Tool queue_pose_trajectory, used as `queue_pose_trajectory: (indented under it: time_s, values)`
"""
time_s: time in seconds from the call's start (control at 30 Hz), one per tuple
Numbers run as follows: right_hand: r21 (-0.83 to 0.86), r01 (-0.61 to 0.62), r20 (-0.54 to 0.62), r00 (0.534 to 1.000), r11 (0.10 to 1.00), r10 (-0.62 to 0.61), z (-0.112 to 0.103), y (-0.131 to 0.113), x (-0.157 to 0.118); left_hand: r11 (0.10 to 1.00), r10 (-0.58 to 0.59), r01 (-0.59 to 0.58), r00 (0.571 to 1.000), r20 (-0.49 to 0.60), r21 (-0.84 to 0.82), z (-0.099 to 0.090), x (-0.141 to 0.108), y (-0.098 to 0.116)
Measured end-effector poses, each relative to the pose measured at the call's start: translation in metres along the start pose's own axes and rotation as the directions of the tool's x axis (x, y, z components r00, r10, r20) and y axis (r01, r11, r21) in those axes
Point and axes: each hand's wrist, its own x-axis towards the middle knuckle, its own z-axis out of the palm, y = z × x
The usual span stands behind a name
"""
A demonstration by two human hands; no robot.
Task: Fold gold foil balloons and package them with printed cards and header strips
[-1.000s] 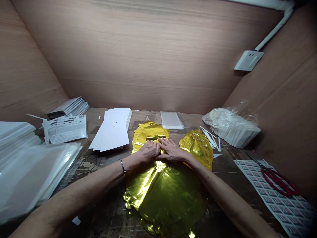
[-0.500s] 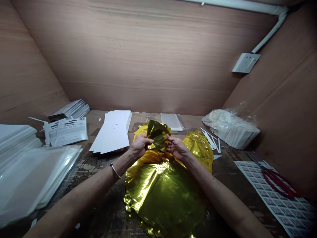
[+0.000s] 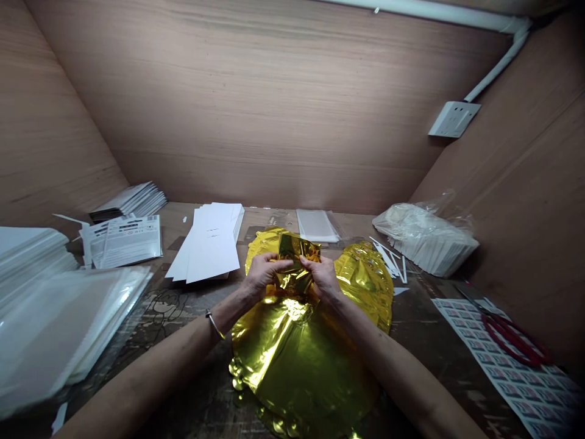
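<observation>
A large shiny gold foil sheet with a scalloped edge lies on the dark table at centre front. My left hand and my right hand pinch a small folded gold foil piece above its far end, thumbs on top and nearly meeting. Whether that piece joins the large sheet cannot be told. More crinkled gold foil lies beyond and to the right of my right hand. A bracelet is on my left wrist.
White cards and clear sleeves lie at the back. Plastic bags and packets are on the left. On the right are a bagged white stack, white strips, a sticker sheet and red-handled scissors.
Both hands have come closer together. The foil between them has dropped and folded from an upright, spread flap into a more compact piece.
</observation>
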Motion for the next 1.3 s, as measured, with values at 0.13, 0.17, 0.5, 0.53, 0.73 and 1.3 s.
queue_pose_trajectory:
  time_s: [0.13,0.17,0.5,0.53,0.73,1.3]
  values:
    - [0.011,-0.034,0.011,0.999,0.999,0.034,-0.002,0.002,0.000,0.999,-0.035,0.035,0.999,-0.004,-0.037,-0.003,0.007,0.014]
    - [0.022,-0.049,0.030,0.998,0.999,0.048,-0.001,0.002,-0.001,0.999,-0.041,0.041,0.999,-0.023,-0.024,-0.003,0.009,0.014]
    - [-0.003,-0.109,0.064,0.992,0.994,0.109,-0.006,-0.001,-0.005,0.988,0.140,-0.150,0.963,-0.230,-0.027,-0.004,0.018,-0.007]
    - [-0.011,-0.112,0.070,0.991,0.994,0.113,-0.007,-0.002,-0.003,0.987,0.140,-0.154,0.963,-0.230,-0.045,-0.004,0.017,-0.006]
    - [-0.041,-0.103,0.107,0.989,0.994,0.107,-0.010,-0.008,0.008,0.978,0.140,-0.167,0.971,-0.193,-0.129,0.001,0.010,0.007]
    - [-0.044,-0.064,0.076,0.995,0.997,0.067,-0.013,-0.007,0.005,0.986,-0.162,0.165,0.982,0.099,-0.029,-0.003,-0.010,-0.001]
